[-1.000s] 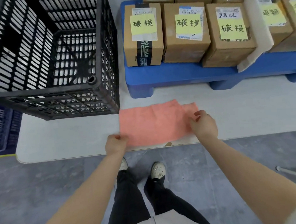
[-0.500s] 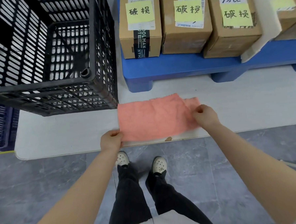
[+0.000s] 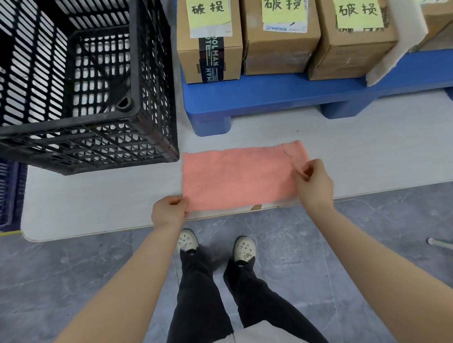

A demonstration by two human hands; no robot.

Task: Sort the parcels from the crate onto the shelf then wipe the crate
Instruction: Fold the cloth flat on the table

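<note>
both hands, left hand (image 3: 169, 210) and right hand (image 3: 313, 183), pinch the pink cloth (image 3: 236, 178) (flat beside the black crate (image 3: 146, 70)).

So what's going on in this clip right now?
A person stands at a low white table with a pink cloth spread flat on it. The left hand pinches the cloth's near left corner and the right hand pinches its right edge. The black crate beside the cloth looks empty, and labelled cardboard parcels sit in a row on the blue platform behind. Nothing is touching the crate, so the wiping has not begun.
</note>
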